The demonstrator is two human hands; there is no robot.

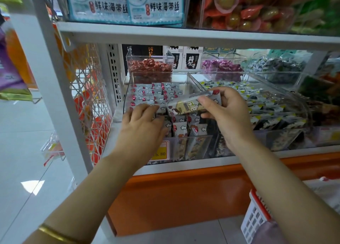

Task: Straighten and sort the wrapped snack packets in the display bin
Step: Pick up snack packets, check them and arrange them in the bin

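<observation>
A pale tiled floor (22,151) runs off to the left of the white shelving unit, and an orange base panel (184,194) fronts the unit below the clear display bin (195,144). A white basket with a red rim (257,214) sits low, to the right of and below the bin. A gold bangle (55,234) circles the left wrist.

At the bin, the left hand (141,125) lies palm down with fingers spread flat, pressing on the rows of grey-and-red snack packets (147,96) stacked inside it. The right hand (228,114) is closed on one packet (187,105), thumb on top and fingers beneath, holding it tilted just above the bin's middle. More packets stand upright at the bin's front wall, next to a yellow price tag (160,151) partly hidden by the left wrist.

Right of the bin, a neighbouring clear tray (276,114) holds black-and-white packets. Behind the bin stand containers of red sweets (150,66) and purple sweets (222,68). A white wire panel (88,96) hangs left of the bin. On the shelf above it are blue-white seaweed packs (128,6).
</observation>
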